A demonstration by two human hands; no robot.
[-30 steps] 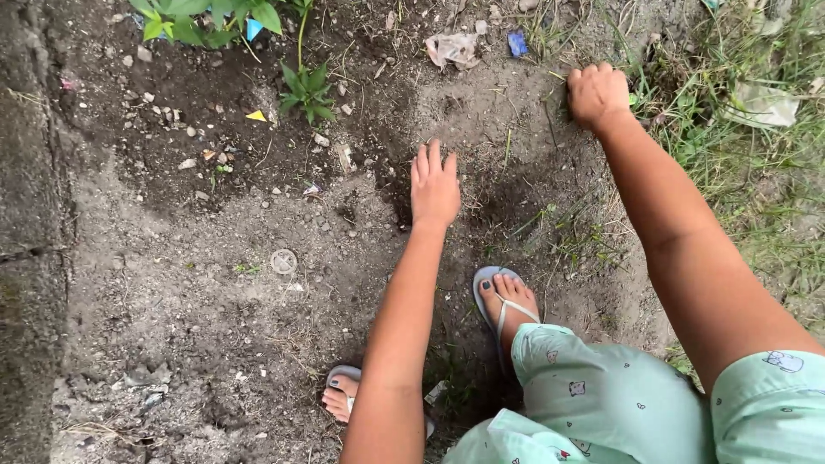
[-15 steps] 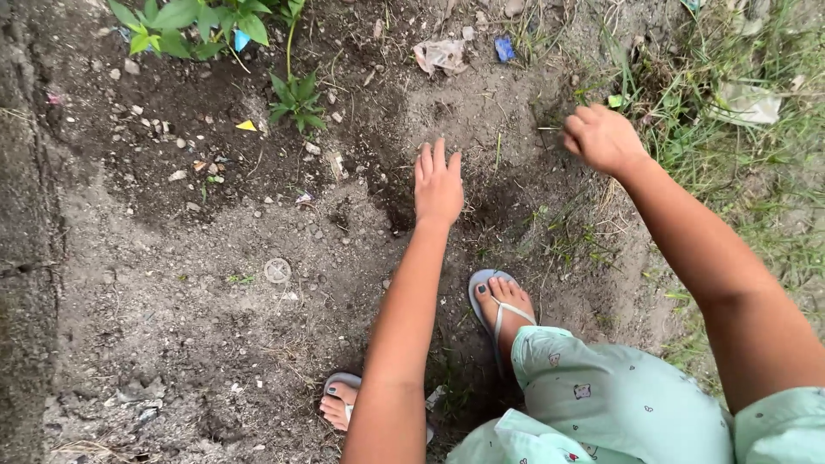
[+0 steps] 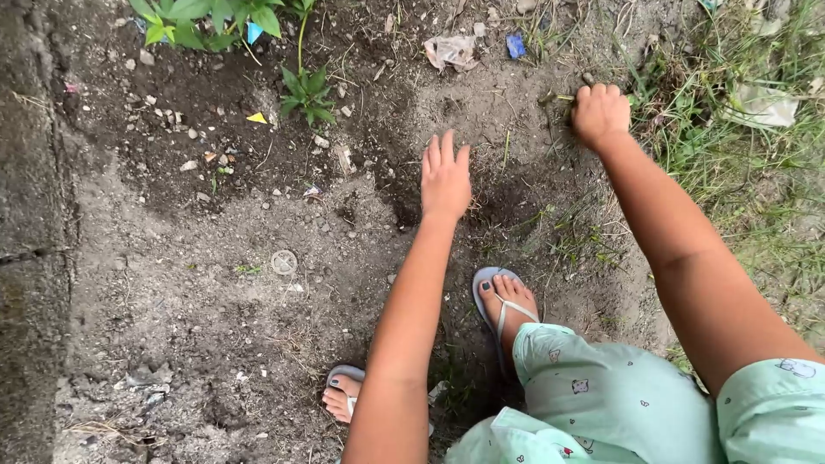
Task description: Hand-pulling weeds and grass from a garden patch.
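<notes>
Bare soil [image 3: 481, 120] patch beside two sandalled feet, between two reaching hands.
Left hand [image 3: 445, 178] flat, fingers spread and released; right hand [image 3: 599, 112] clenched at grass [image 3: 687, 112] edge, contents hidden.

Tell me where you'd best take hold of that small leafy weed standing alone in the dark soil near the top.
Probably low on its stem, just under the leaves. The weed stands upright, its leaves spreading out like a star on a thin stem, so a pinch from the side at soil level would likely catch stem rather than tear leaves. The left hand is nearer, open and flat; the right hand is curled shut by the grass.
</notes>
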